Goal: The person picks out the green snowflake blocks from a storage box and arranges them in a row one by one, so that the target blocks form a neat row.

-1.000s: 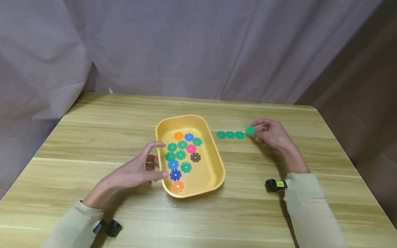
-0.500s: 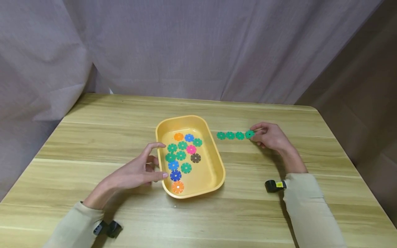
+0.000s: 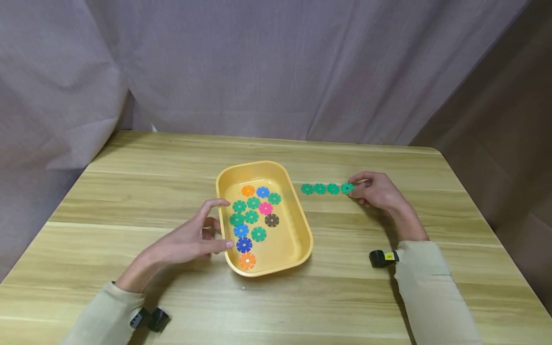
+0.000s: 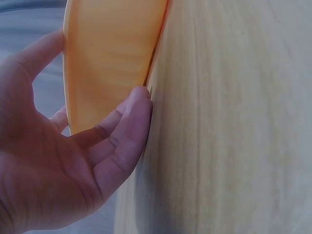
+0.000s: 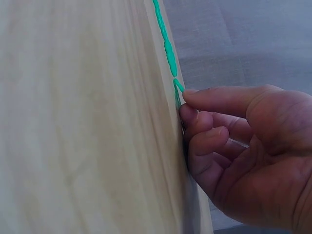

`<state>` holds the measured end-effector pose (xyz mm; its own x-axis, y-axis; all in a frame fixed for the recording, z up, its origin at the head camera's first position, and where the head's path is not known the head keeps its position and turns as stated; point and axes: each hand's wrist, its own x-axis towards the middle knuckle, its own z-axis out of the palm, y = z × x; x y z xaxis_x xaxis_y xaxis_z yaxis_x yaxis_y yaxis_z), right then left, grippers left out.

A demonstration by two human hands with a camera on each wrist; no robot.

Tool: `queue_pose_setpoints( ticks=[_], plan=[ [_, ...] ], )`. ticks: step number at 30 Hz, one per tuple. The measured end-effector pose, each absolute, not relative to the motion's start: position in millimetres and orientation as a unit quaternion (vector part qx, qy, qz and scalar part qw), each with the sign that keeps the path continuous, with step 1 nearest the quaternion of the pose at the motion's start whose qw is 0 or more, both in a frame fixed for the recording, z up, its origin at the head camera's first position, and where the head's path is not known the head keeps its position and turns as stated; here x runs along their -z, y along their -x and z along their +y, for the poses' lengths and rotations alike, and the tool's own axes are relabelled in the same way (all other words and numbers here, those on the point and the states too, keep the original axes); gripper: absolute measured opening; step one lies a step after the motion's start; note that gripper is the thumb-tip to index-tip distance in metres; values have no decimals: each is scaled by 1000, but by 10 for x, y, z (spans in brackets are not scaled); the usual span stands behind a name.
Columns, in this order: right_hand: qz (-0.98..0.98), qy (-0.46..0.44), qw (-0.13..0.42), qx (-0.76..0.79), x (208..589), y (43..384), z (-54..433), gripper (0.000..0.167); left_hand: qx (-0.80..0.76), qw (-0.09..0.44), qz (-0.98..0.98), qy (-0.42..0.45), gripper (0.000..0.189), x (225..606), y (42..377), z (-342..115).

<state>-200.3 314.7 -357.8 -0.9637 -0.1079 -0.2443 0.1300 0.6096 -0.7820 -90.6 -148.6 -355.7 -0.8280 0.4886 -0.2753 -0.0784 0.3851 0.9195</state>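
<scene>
My right hand (image 3: 375, 190) pinches a green notched plastic disc (image 3: 347, 188) at its right edge, between thumb and fingertips. In the right wrist view this disc (image 5: 178, 85) tilts, its near edge raised off the table. Three more green discs (image 3: 320, 189) lie flat in a row to its left. My left hand (image 3: 194, 237) grips the left wall of a yellow plastic tray (image 3: 297, 213), thumb and forefinger over the rim, other fingers against the outside. Seen from the left wrist, those fingers (image 4: 124, 139) rest low along the tray's outer wall (image 4: 109, 58).
Inside the tray lie several loose discs: green, blue, a pink disc (image 3: 266, 208), a brown disc (image 3: 271, 220) and an orange disc (image 3: 247, 260). A wooden table (image 3: 345, 306) bears everything. Grey curtain (image 3: 276, 72) hangs behind its far edge.
My right hand has lowered the green disc and brought it slightly left and nearer, to the right end of the row. The left hand and tray have stayed put.
</scene>
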Motion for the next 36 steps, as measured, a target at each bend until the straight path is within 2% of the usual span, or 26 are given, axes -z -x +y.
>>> queue_pose_setpoints(
  ticks=[15,22,26,30,36],
  plan=[
    [893,-3,134,429,3564,2032,3090,43,-537,259,793,-122,89,3556,894,-1508],
    [912,23,61,405,3256,1943,2971,43,-539,259,792,-124,89,3557,897,-1503],
    [914,51,38,401,3037,1823,2806,40,-541,258,791,-123,88,3559,913,-1488],
    [903,93,35,418,2871,1706,2587,35,-541,259,792,-118,87,3555,920,-1468],
    [886,158,67,432,2765,1593,2189,29,-541,259,792,-114,87,3561,923,-1457]
  ],
)
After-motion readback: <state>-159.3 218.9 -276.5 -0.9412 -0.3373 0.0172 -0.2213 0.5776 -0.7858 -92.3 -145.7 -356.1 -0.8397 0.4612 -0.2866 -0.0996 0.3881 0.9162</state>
